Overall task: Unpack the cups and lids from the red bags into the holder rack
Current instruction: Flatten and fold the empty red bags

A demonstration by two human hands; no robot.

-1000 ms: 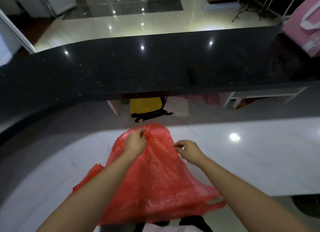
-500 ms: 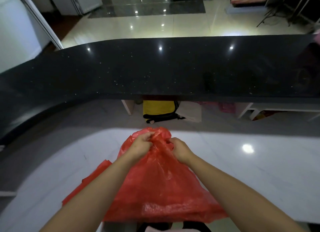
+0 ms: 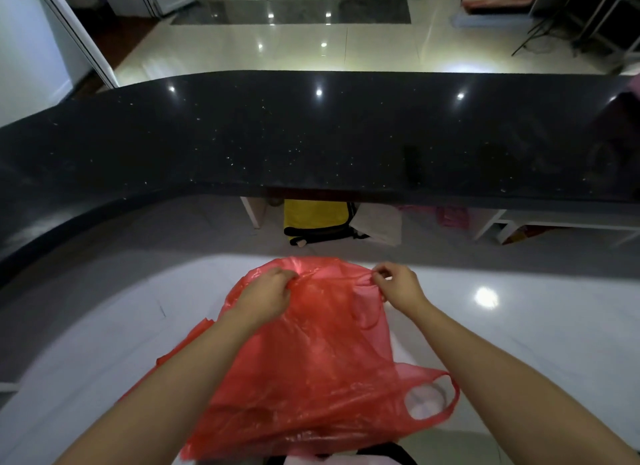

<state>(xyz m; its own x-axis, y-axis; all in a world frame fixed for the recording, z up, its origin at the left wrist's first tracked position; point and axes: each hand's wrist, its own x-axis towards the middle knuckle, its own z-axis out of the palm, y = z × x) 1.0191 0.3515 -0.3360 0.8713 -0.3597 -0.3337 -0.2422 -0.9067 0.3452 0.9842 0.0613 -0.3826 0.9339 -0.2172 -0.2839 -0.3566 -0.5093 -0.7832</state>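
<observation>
A thin red plastic bag (image 3: 311, 371) lies spread on the white marble counter (image 3: 519, 326) right in front of me. My left hand (image 3: 266, 294) grips the bag's far edge on the left. My right hand (image 3: 398, 284) pinches the same edge further right, and the plastic is stretched between them. One bag handle loop (image 3: 433, 395) hangs at the near right. A second piece of red plastic (image 3: 194, 336) pokes out under my left forearm. No cups, lids or holder rack are in sight.
A raised black speckled bar top (image 3: 311, 135) curves across behind the white counter. Under it sit a yellow and black bag (image 3: 315, 218), a pale cloth (image 3: 381, 222) and pink items (image 3: 450, 215). Glossy tiled floor lies beyond.
My hands were bunched together on the bag's top; they have since pulled apart, the right hand moving rightward, so the bag's far edge is now stretched wide. The view has shifted slightly.
</observation>
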